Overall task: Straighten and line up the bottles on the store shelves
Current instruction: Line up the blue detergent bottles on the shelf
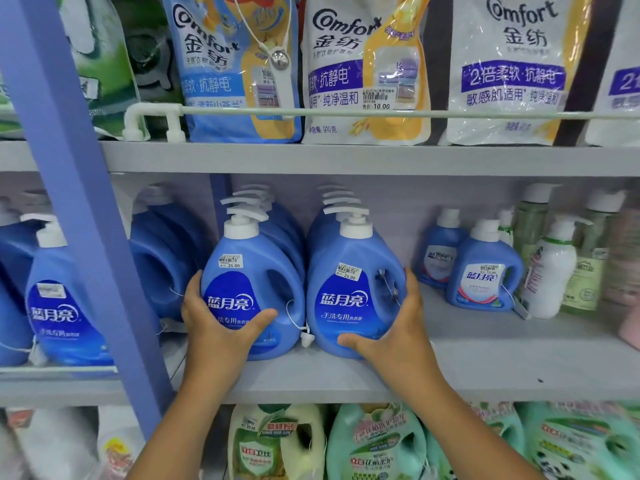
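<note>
Two blue detergent bottles, left (251, 289) and right (349, 292), front the middle shelf (485, 372); left hand (221, 327) and right hand (391, 327) each cup one low; probably heavy, rigid, slick.

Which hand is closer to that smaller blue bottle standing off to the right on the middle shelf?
The right hand. It grips the front big blue bottle just left of the smaller blue bottle. The left hand holds another big bottle farther left.
</note>
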Tool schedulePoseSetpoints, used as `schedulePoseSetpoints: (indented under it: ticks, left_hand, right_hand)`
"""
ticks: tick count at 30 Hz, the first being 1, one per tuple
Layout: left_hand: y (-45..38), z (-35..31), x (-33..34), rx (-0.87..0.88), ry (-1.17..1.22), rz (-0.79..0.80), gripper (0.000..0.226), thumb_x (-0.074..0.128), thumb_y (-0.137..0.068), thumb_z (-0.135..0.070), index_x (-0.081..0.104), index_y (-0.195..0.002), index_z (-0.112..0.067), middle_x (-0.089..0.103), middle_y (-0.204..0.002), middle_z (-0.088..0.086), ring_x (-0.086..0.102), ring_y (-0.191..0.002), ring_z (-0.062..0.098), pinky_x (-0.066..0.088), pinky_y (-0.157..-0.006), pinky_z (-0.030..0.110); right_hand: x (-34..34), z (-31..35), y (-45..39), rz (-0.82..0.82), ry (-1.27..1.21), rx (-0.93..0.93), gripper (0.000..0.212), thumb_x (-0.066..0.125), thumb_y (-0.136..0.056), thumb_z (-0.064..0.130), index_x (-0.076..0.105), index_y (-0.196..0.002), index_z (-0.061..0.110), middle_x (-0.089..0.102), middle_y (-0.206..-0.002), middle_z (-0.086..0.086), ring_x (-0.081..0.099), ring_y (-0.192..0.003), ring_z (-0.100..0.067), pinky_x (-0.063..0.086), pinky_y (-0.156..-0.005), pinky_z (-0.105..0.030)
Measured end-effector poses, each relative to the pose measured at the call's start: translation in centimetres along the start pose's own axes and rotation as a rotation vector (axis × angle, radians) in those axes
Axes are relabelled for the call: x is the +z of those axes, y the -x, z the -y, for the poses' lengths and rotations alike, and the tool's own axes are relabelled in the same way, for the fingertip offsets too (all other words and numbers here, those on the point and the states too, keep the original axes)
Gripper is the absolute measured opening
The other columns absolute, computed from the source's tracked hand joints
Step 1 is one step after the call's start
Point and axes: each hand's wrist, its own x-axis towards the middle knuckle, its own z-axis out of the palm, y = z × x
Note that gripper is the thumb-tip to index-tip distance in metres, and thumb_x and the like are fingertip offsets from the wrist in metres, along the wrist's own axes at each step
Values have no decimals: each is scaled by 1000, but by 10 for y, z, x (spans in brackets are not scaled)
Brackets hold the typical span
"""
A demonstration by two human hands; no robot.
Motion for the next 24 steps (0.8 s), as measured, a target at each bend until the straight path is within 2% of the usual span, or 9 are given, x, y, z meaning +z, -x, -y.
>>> schedulePoseSetpoints:
  ticks: [5,8,10,12,13,15,17,19,24]
  left_hand:
    - [2,0,-1,-4,42,-3,112,93,-69,-25,23,-156,-30,38,-148,-5,50,-121,11,46,-87,21]
    - [5,-1,-4,-30,112,-25,96,87,-77,-33,29,-153,-36,44,-146,-9,54,-122,11,50,-89,26]
    - [6,-3,-5,-63,154,-30,86,83,-80,-39,32,-150,-41,50,-140,-11,57,-120,11,52,-91,32]
    - [6,-6,-5,-88,178,-38,80,80,-82,-41,34,-148,-42,53,-135,-14,58,-117,10,51,-90,31]
    - [7,-9,-5,-103,187,-44,77,80,-83,-41,36,-147,-41,54,-133,-13,58,-114,9,50,-88,29]
    - [8,-12,-4,-129,198,-55,73,80,-84,-40,39,-145,-39,57,-129,-12,59,-106,5,48,-81,23]
    - [9,-13,-4,-148,198,-56,73,80,-84,-39,40,-145,-37,58,-126,-12,59,-102,2,47,-75,20]
    - [9,-13,-4,-163,195,-56,76,81,-83,-39,39,-146,-35,59,-126,-12,59,-100,0,46,-73,18]
    - [8,-13,-6,-183,175,-59,80,81,-82,-42,38,-149,-33,59,-127,-10,59,-105,9,44,-70,16]
  right_hand:
    - [-2,1,2,41,-39,20,125,99,-55,40,19,-152,41,40,-148,15,48,-133,-1,53,-100,-27]
    - [-22,20,-10,-28,-152,34,91,80,-80,52,27,-153,38,40,-152,17,45,-137,-3,42,-106,-27]
    - [-40,24,-47,-164,-300,197,75,61,-88,67,36,-152,36,41,-151,17,38,-140,-7,32,-112,-29]
    - [-51,20,-85,-140,-384,409,89,56,-70,90,49,-143,40,47,-147,19,40,-140,-9,30,-120,-40]
    - [-50,12,-101,-124,-423,474,91,56,-66,94,53,-138,39,51,-143,18,44,-135,-9,33,-119,-43]
    - [-41,10,-110,-9,-559,564,73,55,-74,90,67,-112,29,69,-119,9,61,-113,-16,49,-103,-42]
    - [-29,32,-99,161,-631,596,62,45,-93,76,80,-83,26,77,-88,-3,70,-88,-22,54,-82,-40]
    - [-23,31,-97,229,-657,613,65,43,-95,73,84,-77,25,77,-89,-10,72,-89,-26,54,-82,-40]
    - [-22,26,-101,256,-710,635,64,53,-87,75,84,-85,19,77,-99,-14,75,-86,-28,57,-78,-40]
